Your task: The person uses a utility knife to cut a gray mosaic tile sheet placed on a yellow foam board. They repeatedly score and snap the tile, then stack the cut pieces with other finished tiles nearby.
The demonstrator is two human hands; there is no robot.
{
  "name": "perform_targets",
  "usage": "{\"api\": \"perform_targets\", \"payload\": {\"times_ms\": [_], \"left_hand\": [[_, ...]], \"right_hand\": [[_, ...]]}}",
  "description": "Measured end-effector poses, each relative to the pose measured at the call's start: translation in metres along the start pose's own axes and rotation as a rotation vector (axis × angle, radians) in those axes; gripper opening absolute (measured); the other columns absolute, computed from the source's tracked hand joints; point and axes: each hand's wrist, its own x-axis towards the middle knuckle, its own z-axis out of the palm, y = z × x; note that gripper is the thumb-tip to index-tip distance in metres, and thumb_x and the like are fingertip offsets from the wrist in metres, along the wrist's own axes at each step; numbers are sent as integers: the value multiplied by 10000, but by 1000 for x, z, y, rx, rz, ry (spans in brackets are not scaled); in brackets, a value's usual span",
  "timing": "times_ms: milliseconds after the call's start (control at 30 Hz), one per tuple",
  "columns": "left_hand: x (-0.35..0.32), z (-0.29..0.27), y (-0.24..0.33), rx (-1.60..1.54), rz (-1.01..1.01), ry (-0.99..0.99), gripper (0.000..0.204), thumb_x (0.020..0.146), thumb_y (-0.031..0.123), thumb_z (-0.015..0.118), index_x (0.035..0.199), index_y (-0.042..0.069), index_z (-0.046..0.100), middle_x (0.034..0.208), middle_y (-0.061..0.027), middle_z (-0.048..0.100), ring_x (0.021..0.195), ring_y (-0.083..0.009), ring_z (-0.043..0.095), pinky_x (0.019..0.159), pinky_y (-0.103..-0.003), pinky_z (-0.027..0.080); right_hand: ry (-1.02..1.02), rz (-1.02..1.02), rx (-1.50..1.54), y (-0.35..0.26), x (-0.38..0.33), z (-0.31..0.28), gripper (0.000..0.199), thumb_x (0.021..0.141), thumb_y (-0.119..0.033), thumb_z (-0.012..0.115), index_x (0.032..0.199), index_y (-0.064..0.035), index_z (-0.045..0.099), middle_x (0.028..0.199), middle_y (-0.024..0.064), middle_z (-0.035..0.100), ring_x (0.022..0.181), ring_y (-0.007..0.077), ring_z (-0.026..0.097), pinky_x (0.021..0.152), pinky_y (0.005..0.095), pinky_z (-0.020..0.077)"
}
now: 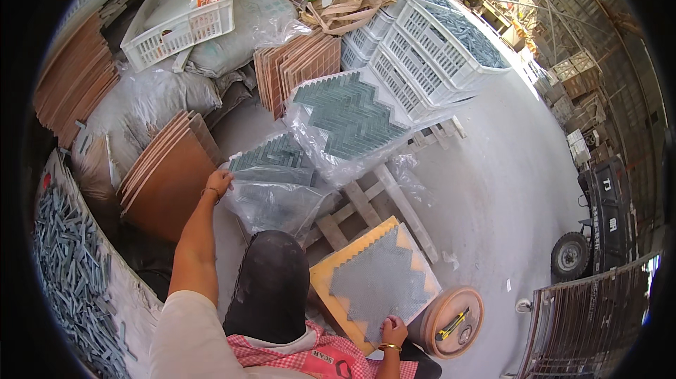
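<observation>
My left hand [220,182] reaches out to the left edge of a stack of green herringbone tile sheets [271,153]. Its fingers are closed on the edge of the clear plastic sheet [274,199] that hangs over the stack's front. Close to my body, my right hand [394,332] rests with curled fingers at the lower edge of a grey herringbone tile sheet [380,277]; what the fingers hold, if anything, is hidden. That sheet lies flat on an orange board [326,277] with a stepped left edge.
A larger tile stack [352,115] on plastic lies beyond, above a wooden pallet [362,203]. To the right, a round stool [461,301] carries a yellow utility knife [453,324]. Brown boards [169,175], white crates [436,44] and loose tile strips [70,266] surround me.
</observation>
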Motion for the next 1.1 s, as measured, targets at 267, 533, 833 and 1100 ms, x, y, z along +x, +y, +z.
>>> {"api": "perform_targets", "payload": {"times_ms": [267, 533, 833, 1100], "left_hand": [[2, 7, -10, 761, -222, 228, 253, 730, 166, 518, 953, 48, 529, 993, -151, 521, 921, -269, 506, 762, -357, 408], [-15, 115, 66, 512, 245, 270, 534, 670, 336, 608, 1067, 22, 436, 1140, -155, 416, 1061, -309, 380, 844, -410, 332], [-5, 127, 57, 548, 251, 337, 317, 603, 166, 595, 871, 26, 500, 990, -111, 449, 953, -274, 421, 765, -391, 365], [-121, 88, 14, 448, 669, -569, 235, 623, 184, 603, 773, 37, 498, 877, -117, 481, 839, -277, 480, 701, -338, 402]], "right_hand": [[76, -91, -315, 5, 8, 3, 74, 662, -48, 540, 684, -3, 486, 528, 78, 513, 448, 149, 507, 452, 277, 420], [138, -95, -482, -27, 0, 16, 110, 621, -57, 507, 709, -18, 455, 575, 131, 491, 517, 280, 501, 513, 360, 401], [178, -197, -490, -15, 1, 18, 96, 625, -75, 469, 691, -11, 441, 555, 131, 458, 483, 270, 464, 488, 354, 387], [271, -235, -600, -12, 5, 26, 77, 631, -88, 462, 667, -26, 434, 545, 146, 461, 476, 311, 463, 466, 384, 370]]}}
